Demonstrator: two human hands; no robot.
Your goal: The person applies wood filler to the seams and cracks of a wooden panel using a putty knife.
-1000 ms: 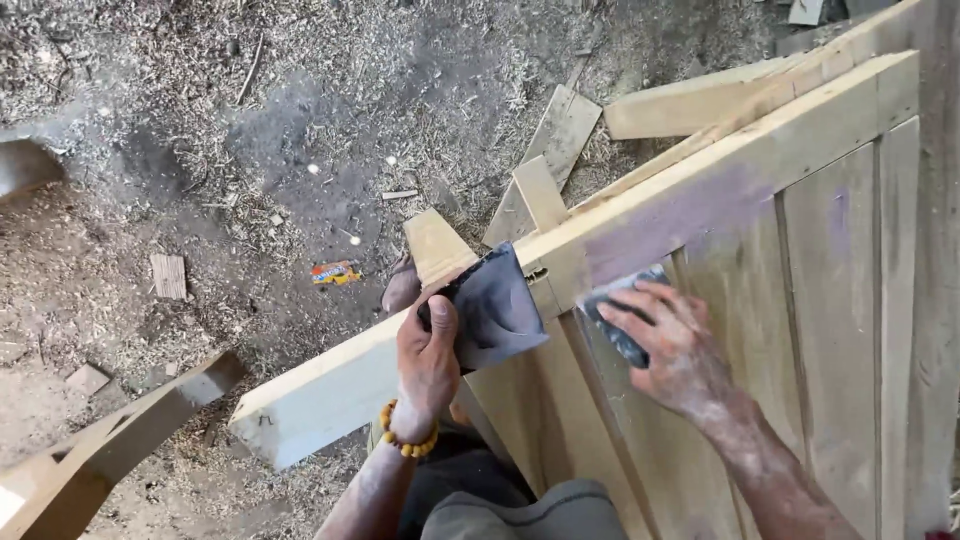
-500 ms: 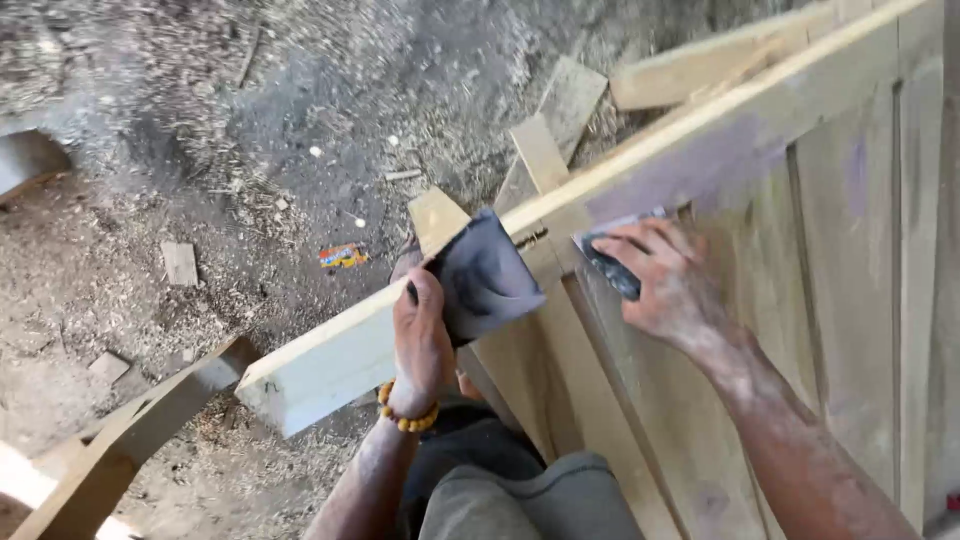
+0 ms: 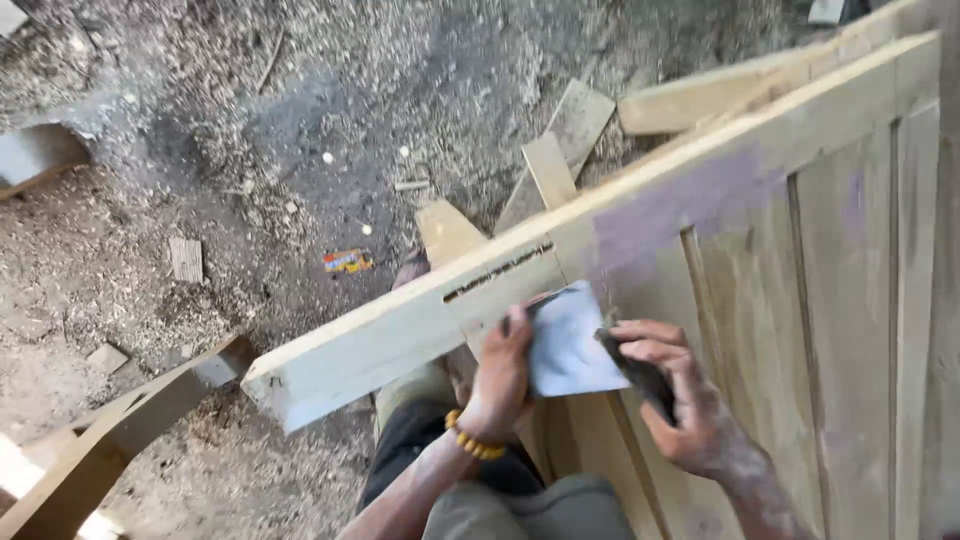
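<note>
Sandpaper sheet (image 3: 570, 340): grey, centre frame, pinched by left hand (image 3: 503, 375) and right hand (image 3: 685, 410) against wooden door panel (image 3: 800, 300). Orange-yellow rectangular wrapper (image 3: 346, 262): sawdust floor (image 3: 200, 150), ten o'clock.

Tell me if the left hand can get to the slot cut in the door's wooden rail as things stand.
Probably yes. The left hand grips a grey sheet of sandpaper just below the slot, and only bare wood of the rail lies between them. It would have to shift or release the sheet.
</note>
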